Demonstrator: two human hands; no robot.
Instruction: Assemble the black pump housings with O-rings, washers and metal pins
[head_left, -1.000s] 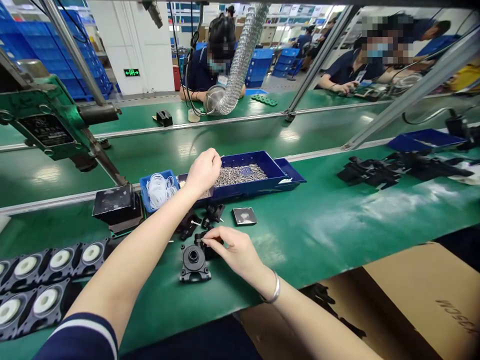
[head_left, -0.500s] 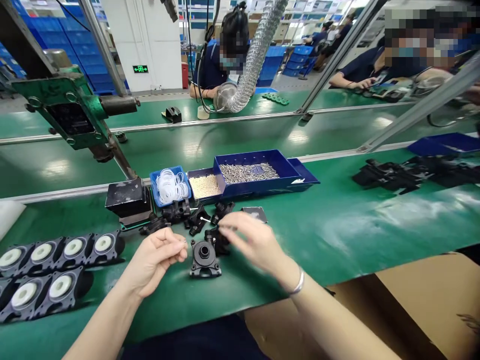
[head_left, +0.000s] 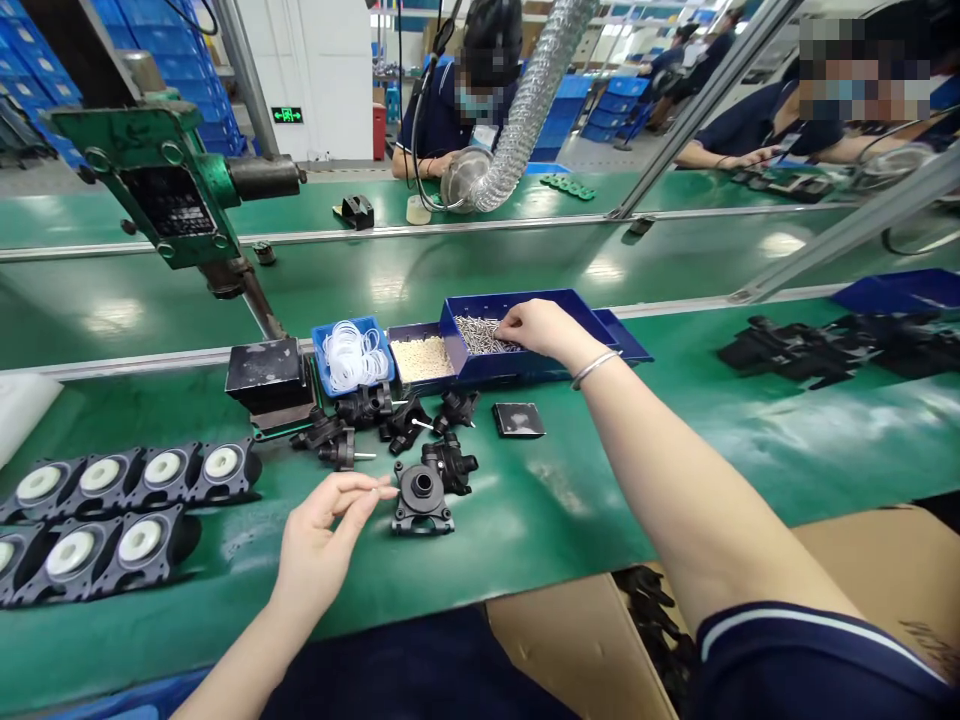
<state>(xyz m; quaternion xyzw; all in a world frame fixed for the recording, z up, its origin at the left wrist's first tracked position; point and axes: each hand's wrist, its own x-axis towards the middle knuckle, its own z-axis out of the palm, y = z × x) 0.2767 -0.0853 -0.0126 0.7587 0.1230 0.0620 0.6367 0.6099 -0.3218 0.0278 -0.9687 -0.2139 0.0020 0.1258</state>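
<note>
My left hand (head_left: 330, 525) is in a thumb-and-finger pinch at the left edge of a black plastic housing (head_left: 422, 497). Whatever lies between those fingertips is too small to make out. The housing sits on the green bench with its round hub facing up. Behind it lies another black part (head_left: 450, 463). Farther forward, my right hand (head_left: 541, 328) reaches into a dark blue bin (head_left: 525, 367) of small metal pins (head_left: 484, 335). Its fingertips are pinched down among the pins, which partly hide behind them.
Left of the bin are a tray of pale little pieces (head_left: 424, 358) and a blue basket of white rings (head_left: 350, 357). Several black parts (head_left: 364, 405) lie before them. A green press (head_left: 169, 190) and rows of black plates (head_left: 157, 545) stand left. Co-workers sit opposite.
My right hand has moved from beside the black housing up and forward into the bin of pins. My left hand's fingertips have come to the housing's edge. The view has shifted slightly.
</note>
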